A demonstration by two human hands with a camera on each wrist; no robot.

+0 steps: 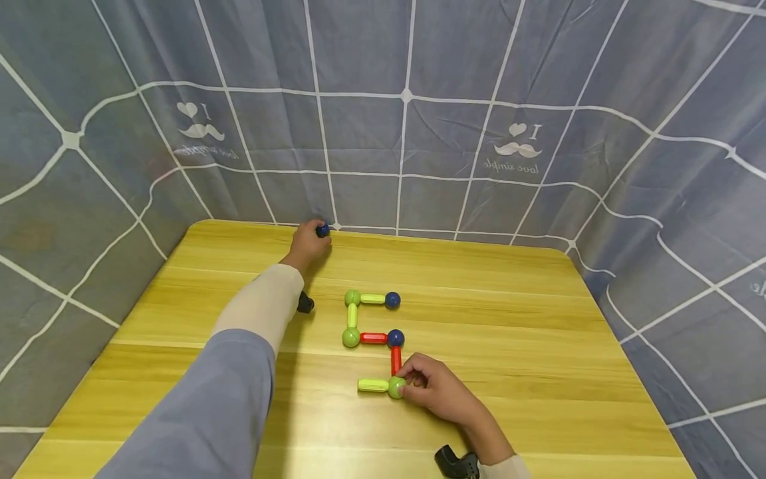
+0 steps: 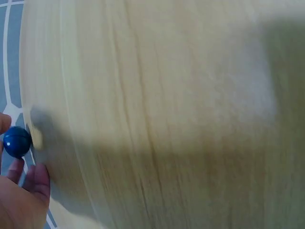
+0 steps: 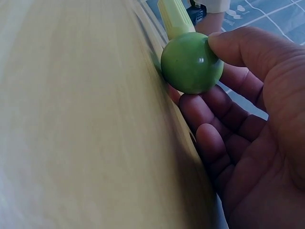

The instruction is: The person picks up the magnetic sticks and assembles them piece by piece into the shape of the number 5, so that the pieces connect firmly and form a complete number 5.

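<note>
At the table's far edge my left hand (image 1: 309, 244) pinches a blue ball (image 1: 323, 230); the left wrist view shows that blue ball (image 2: 17, 141) among the fingertips. My right hand (image 1: 439, 391) holds a green ball (image 3: 192, 62) between thumb and fingers, at the near corner of a chain of sticks and balls. From this green ball a yellow-green stick (image 1: 373, 385) runs left and a red stick (image 1: 395, 360) runs away to a blue ball (image 1: 395, 338). Another red stick (image 1: 374, 338) leads left to a green ball (image 1: 351, 337).
Beyond it, a yellow-green stick (image 1: 352, 316) joins a second green ball (image 1: 352, 297), then a further stick (image 1: 374, 299) ends in a blue ball (image 1: 392, 300). The wooden table (image 1: 509, 313) is bordered by a grey-blue curtain (image 1: 365, 133) with white lines.
</note>
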